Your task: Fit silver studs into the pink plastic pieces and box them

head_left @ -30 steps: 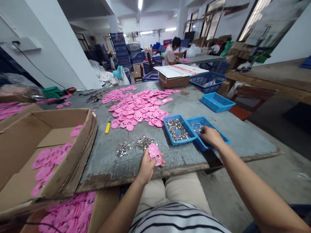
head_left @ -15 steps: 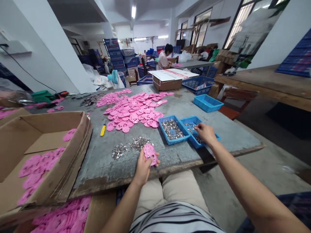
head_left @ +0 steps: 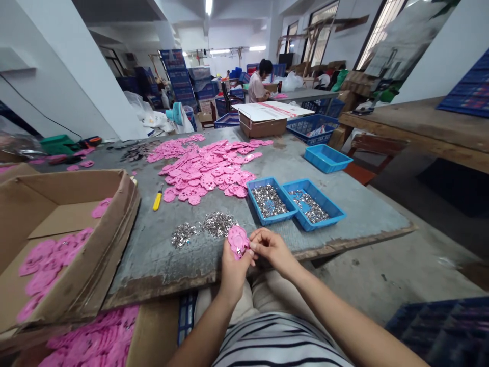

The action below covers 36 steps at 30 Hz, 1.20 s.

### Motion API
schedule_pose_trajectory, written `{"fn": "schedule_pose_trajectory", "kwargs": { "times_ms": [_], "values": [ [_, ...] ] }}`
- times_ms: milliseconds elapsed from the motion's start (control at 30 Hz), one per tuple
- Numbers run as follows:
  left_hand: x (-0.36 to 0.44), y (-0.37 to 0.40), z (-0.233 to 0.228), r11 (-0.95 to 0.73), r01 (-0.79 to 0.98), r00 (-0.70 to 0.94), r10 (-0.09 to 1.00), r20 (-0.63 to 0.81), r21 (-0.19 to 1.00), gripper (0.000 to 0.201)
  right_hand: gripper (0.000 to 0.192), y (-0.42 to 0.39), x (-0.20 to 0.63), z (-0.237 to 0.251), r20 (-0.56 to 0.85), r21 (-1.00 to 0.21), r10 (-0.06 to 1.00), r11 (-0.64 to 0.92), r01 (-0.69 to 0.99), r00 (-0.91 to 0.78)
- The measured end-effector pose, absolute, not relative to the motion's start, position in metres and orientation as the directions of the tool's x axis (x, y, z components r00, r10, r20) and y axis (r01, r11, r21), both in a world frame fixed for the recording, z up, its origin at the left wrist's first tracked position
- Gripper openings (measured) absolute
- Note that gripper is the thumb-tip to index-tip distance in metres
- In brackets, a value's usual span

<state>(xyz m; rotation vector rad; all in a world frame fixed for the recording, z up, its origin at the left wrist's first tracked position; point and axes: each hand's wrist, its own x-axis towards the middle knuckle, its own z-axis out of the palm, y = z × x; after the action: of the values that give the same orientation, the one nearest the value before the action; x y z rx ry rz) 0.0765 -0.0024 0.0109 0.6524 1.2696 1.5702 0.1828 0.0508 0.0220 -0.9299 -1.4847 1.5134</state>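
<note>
Left hand grips the pink piece at the table's near edge; my right hand pinches at its right side, what it holds too small to tell. Metal bits lie just beyond, blue trays farther right.

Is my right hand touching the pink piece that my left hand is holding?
Touching. The head view shows the right hand fingertips pressed against the edge of the pink piece gripped by the left hand.
</note>
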Motion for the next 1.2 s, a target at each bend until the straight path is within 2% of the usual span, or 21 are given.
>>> {"fn": "schedule_pose_trajectory", "kwargs": {
  "times_ms": [100, 267, 467, 633, 733, 933, 1100, 1200],
  "values": [
    [0.076, -0.001, 0.007, 0.040, -0.323, -0.423, 0.888, -0.182, 0.946, 0.047, 0.043, 0.047, 0.180, 0.013, -0.006, -0.998, 0.906, -0.028, -0.047, -0.424],
    [0.078, -0.001, 0.001, 0.055, -0.305, -0.447, 0.873, -0.193, 0.951, 0.048, 0.039, 0.048, 0.184, 0.008, 0.014, -1.000, 0.913, 0.019, 0.010, -0.407],
    [0.079, 0.002, 0.008, 0.083, -0.315, -0.440, 0.870, -0.223, 0.945, 0.046, 0.023, 0.049, 0.186, 0.005, 0.052, -0.997, 0.925, 0.072, 0.039, -0.376],
    [0.077, 0.001, 0.012, 0.078, -0.269, -0.431, 0.882, -0.192, 0.960, 0.039, 0.022, 0.049, 0.191, 0.015, 0.075, -0.988, 0.896, 0.126, 0.088, -0.437],
    [0.075, -0.001, 0.015, 0.069, -0.303, -0.374, 0.909, -0.185, 0.950, 0.041, 0.025, 0.049, 0.193, 0.023, 0.079, -0.984, 0.886, 0.143, 0.107, -0.458],
    [0.066, -0.009, 0.030, 0.073, -0.541, -0.099, 0.984, -0.150, 0.838, 0.055, 0.027, 0.045, 0.195, 0.038, -0.012, -0.999, 0.879, 0.004, 0.033, -0.476],
    [0.061, -0.013, 0.038, 0.113, -0.579, -0.010, 0.989, -0.145, 0.808, 0.065, 0.024, 0.047, 0.195, 0.045, 0.097, -0.979, 0.880, 0.168, 0.113, -0.466],
    [0.061, -0.015, 0.040, 0.129, -0.566, 0.016, 0.989, -0.145, 0.815, 0.068, 0.023, 0.049, 0.196, 0.046, 0.114, -0.970, 0.863, 0.204, 0.134, -0.492]
  ]
}}
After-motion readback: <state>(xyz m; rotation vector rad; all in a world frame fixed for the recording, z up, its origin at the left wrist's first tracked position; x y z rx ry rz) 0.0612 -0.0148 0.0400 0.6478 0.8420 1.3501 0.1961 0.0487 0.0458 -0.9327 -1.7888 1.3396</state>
